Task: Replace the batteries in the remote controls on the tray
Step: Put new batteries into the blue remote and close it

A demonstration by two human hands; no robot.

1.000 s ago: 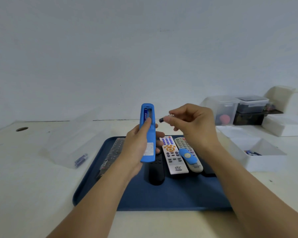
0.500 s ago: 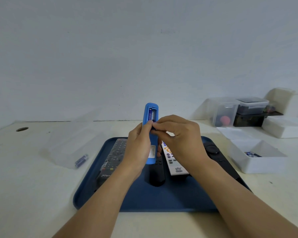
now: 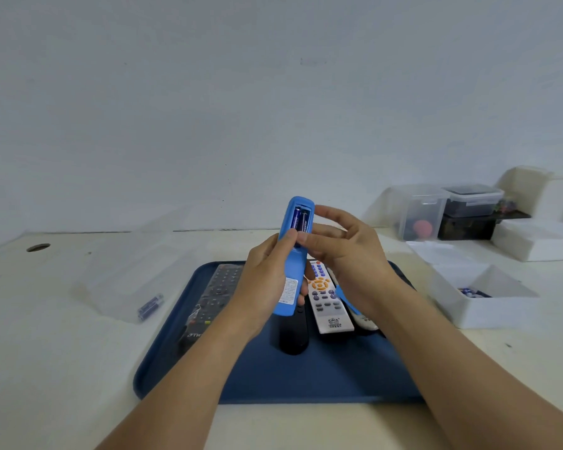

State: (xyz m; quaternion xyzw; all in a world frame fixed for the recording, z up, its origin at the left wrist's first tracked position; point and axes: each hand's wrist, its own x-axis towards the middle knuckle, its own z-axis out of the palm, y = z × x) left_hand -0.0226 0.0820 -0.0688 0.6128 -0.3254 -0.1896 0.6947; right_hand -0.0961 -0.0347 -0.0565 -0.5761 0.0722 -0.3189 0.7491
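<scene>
My left hand [image 3: 267,277] grips a blue-sleeved remote [image 3: 291,271] upright above the dark blue tray [image 3: 306,378], back side facing me. Its battery bay is uncovered and holds two purple batteries [image 3: 299,220] side by side. My right hand [image 3: 342,251] sits beside the remote, thumb pressing at the bay's lower edge, fingers loosely spread around its right side. On the tray lie a long black remote [image 3: 213,300], a small black remote [image 3: 293,336], a white remote with orange buttons [image 3: 327,303] and a white-blue one mostly hidden by my right wrist.
A clear plastic box [image 3: 121,280] with purple batteries [image 3: 150,306] stands left of the tray. A white open box [image 3: 488,306] holding batteries stands to the right. Clear containers [image 3: 420,212] and white boxes line the back right against the wall.
My right hand carried a battery to the remote and set it into the bay. Two batteries now lie in the bay, and the right fingers have spread away from them.
</scene>
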